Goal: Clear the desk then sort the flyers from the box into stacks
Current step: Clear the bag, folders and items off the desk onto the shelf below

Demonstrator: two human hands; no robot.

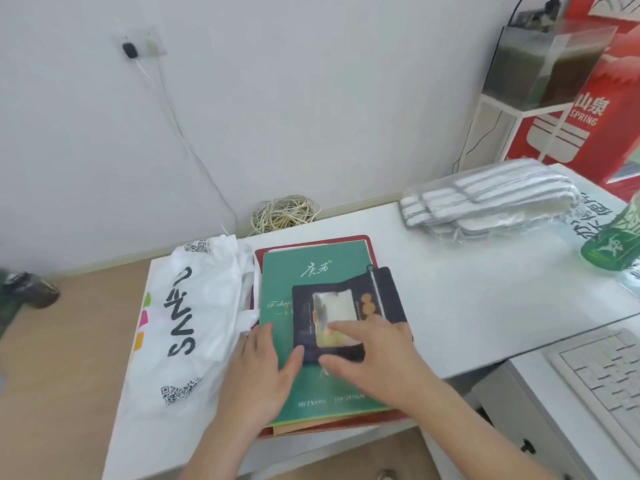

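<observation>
A stack of flat printed sheets lies on the white desk [450,299]: a green flyer [311,271] on top of a red folder [369,242]. A small dark packet [381,289] with a pale window lies on the green flyer. My left hand [266,372] rests flat on the flyer's left part, its thumb touching the packet's lower left corner. My right hand [377,358] lies over the packet's lower edge with straight fingers pressing on it. No box is in view.
A white plastic bag [180,323] with black lettering lies left of the stack. Wrapped white cloths [485,199] sit at the back right, a green bottle [620,244] at the right edge, a keyboard [606,375] on a lower shelf, coiled cable [282,213] behind.
</observation>
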